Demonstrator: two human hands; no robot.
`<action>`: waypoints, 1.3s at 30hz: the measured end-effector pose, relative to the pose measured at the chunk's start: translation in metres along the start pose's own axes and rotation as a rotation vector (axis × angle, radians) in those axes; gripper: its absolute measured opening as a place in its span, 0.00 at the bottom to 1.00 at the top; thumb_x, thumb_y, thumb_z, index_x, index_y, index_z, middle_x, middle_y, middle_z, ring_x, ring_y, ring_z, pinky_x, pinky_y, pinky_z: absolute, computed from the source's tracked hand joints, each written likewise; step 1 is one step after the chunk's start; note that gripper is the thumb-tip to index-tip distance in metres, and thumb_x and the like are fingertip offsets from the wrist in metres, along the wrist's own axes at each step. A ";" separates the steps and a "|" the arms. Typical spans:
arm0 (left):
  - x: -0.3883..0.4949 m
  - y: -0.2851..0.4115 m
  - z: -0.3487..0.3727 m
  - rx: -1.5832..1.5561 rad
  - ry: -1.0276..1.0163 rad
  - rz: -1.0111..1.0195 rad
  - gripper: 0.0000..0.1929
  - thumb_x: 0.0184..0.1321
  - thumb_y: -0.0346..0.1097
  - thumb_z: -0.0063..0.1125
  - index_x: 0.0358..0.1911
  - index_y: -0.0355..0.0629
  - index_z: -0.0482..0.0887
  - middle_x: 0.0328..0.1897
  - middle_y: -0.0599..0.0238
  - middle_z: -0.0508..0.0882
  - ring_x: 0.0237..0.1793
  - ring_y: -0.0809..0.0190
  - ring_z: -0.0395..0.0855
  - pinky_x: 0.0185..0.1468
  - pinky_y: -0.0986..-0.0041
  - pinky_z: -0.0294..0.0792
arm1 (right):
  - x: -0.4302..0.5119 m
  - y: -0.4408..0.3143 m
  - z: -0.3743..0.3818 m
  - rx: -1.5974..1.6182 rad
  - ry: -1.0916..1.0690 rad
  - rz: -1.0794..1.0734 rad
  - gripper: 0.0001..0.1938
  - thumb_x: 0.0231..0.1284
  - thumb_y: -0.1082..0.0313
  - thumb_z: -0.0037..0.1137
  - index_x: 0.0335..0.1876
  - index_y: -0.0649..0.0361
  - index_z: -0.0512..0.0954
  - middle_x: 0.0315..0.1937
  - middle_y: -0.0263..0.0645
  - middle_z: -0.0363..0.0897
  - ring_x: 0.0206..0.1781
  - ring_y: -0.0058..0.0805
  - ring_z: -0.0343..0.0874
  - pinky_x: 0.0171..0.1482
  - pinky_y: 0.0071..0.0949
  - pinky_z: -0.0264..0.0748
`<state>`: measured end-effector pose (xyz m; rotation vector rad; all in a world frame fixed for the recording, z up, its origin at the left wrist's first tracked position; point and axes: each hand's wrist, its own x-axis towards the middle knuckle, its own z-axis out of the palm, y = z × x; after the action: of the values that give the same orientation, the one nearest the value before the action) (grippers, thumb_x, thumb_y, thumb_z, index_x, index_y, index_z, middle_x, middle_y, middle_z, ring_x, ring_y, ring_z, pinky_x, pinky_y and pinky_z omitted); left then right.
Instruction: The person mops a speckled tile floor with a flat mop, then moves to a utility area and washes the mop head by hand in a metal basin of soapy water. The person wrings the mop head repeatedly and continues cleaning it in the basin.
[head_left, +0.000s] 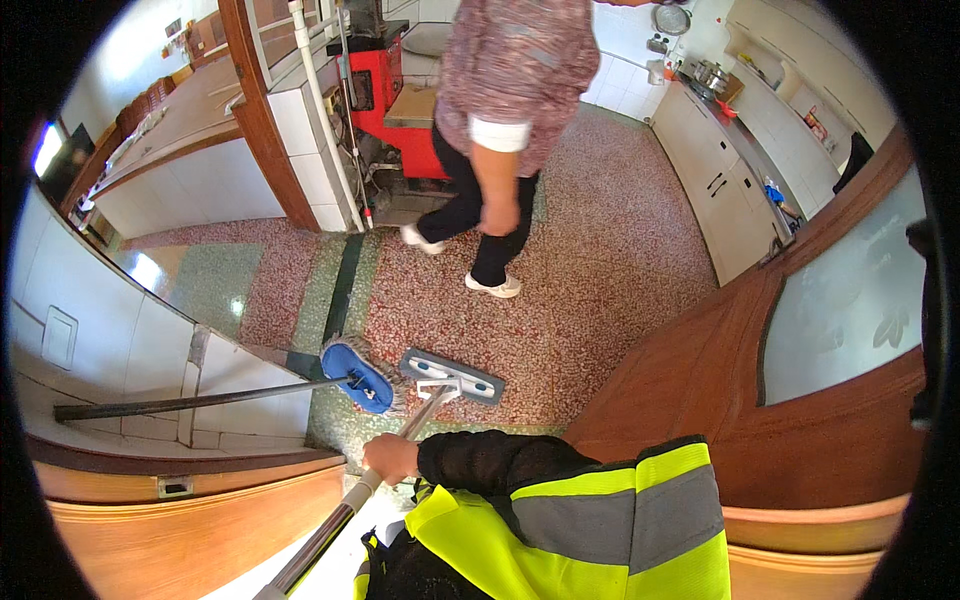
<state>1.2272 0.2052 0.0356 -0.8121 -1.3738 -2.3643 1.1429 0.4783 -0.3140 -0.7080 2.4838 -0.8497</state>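
My right hand (391, 457) is wrapped around the metal handle (318, 546) of a flat mop, its black-sleeved arm reaching across from the right. The mop's grey and white rectangular head (480, 388) rests on the speckled terrazzo floor (600, 247) ahead of me. Just left of it is a blue dust mop (352, 367) with a shaggy fringe, its dark pole (202, 403) slanting to the left along the tiled wall. My left hand is out of view. A yellow high-visibility vest (525, 555) covers my body at the bottom.
Another person (517, 90) stands farther in, beside a red stove (416, 142). On the right, a wooden door (697, 367) with a frosted pane stands near kitchen cabinets (705, 165). Wooden door frame panels (217, 525) flank me. White pipes (322, 112) rise at a tiled pillar.
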 end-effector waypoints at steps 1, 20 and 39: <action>-0.004 0.001 -0.002 -0.009 -0.019 0.006 0.14 0.62 0.44 0.49 0.21 0.51 0.67 0.14 0.72 0.69 0.17 0.67 0.67 0.37 0.69 0.58 | 0.002 -0.001 0.005 -0.056 -0.001 0.024 0.12 0.25 0.71 0.61 0.25 0.57 0.78 0.27 0.45 0.76 0.36 0.49 0.77 0.37 0.46 0.73; -0.035 0.026 -0.031 0.123 -0.080 -0.128 0.16 0.61 0.44 0.50 0.20 0.49 0.63 0.14 0.70 0.63 0.17 0.65 0.62 0.39 0.66 0.61 | -0.005 -0.036 0.041 -0.069 0.199 0.200 0.07 0.30 0.73 0.59 0.23 0.56 0.78 0.30 0.44 0.75 0.39 0.48 0.76 0.38 0.43 0.73; 0.014 0.007 -0.025 0.029 -0.330 -0.040 0.14 0.60 0.44 0.52 0.21 0.52 0.65 0.10 0.74 0.67 0.13 0.70 0.65 0.24 0.72 0.54 | -0.035 -0.040 0.021 -0.030 0.370 0.206 0.07 0.35 0.69 0.62 0.26 0.56 0.81 0.31 0.47 0.74 0.38 0.48 0.75 0.38 0.46 0.73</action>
<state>1.2111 0.1810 0.0393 -1.2196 -1.5548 -2.3079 1.1944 0.4618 -0.2954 -0.3154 2.8376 -0.9359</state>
